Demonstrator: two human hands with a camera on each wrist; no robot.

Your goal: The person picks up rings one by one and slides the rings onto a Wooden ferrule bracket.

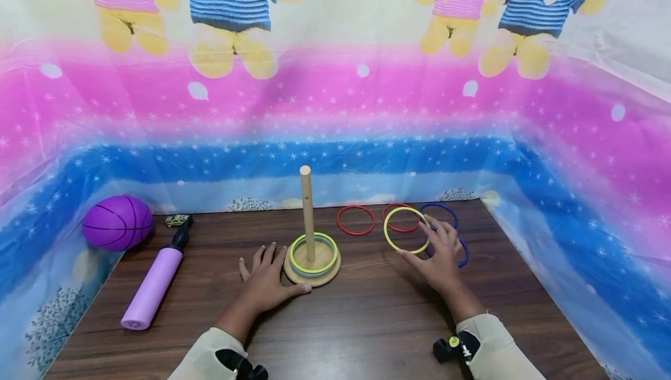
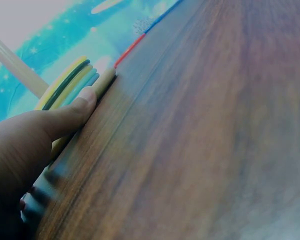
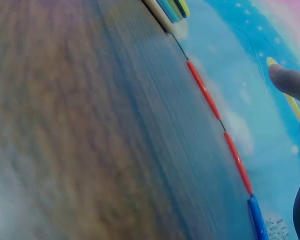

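Observation:
A round wooden base [image 1: 321,282] with an upright peg [image 1: 307,211] stands mid-table. Several rings lie stacked around the peg, a yellow-green ring [image 1: 313,273] on top; the left wrist view shows dark green, yellow and light blue edges below. My left hand [image 1: 264,287] rests at the base's left side, fingers spread, its thumb [image 2: 84,102] touching the front edge. To the right, my right hand [image 1: 440,254] pinches a yellow ring [image 1: 385,229] between thumb and fingers, tilted up above the table. Behind it lie two red rings [image 1: 356,234] and two blue rings [image 1: 465,254], partly hidden by the hand.
At the left, a purple ball [image 1: 117,222] sits by the table's corner, beside a small toy car [image 1: 177,220]. A lilac hand pump [image 1: 154,287] lies slantwise on the brown table [image 1: 346,333]. Printed cloth [image 1: 335,94] hangs around the back and sides.

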